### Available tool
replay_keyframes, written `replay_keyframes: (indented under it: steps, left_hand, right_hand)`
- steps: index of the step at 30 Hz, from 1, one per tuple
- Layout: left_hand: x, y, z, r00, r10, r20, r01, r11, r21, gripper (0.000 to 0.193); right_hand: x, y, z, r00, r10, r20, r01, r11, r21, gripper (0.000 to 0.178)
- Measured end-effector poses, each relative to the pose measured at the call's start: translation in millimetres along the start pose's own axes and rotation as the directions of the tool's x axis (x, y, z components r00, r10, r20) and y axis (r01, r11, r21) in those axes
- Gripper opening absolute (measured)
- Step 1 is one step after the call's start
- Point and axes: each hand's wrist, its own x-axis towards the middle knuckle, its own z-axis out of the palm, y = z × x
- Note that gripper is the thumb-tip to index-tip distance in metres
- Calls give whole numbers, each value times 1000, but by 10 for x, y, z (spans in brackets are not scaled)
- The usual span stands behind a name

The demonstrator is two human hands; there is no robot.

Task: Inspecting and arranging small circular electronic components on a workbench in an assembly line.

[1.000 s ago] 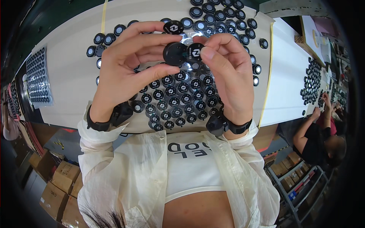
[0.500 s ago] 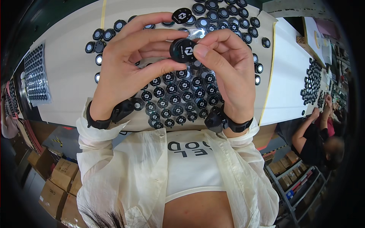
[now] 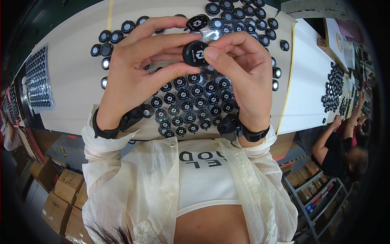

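A round black cap with a white emblem is held up over the table between both hands. My left hand is curved around its left side, with the thumb below and fingers behind. The thumb and forefinger of my right hand pinch its right edge. A second black cap tilts at the tip of my left forefinger, above the first; how it is gripped is partly hidden. Beneath the hands, rows of similar black caps sit in a clear plastic tray, its far part covered by my hands.
Loose black round parts with pale centres are scattered over the far side of the paper-covered table. Another filled clear tray lies at the left. Co-workers sit right and left. Cardboard boxes stand at the lower left.
The upper cap has tipped flatter and shifted slightly right and down. The lower cap has turned a little in my fingers. At the right, a co-worker's arm has risen.
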Motion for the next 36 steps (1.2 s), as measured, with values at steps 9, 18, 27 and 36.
replay_keyframes:
  steps: [9,18,27,36]
  left_hand:
    - [-4,-55,-15,999,36,18,-38,987,155,41]
    - [416,30,-152,997,51,51,-66,932,356,30]
    - [1758,-984,-1179,959,242,147,-176,103,979,10]
    - [1609,-592,24,866,289,408,-486,296,822,27]
  right_hand:
    - [55,12,0,1000,-5,-23,2,990,-142,6]
    - [186,196,-121,959,-275,69,264,777,-572,13]
    - [48,74,-107,982,-183,-49,132,849,-512,19]
    - [16,32,-351,981,-126,-145,31,847,-530,17]
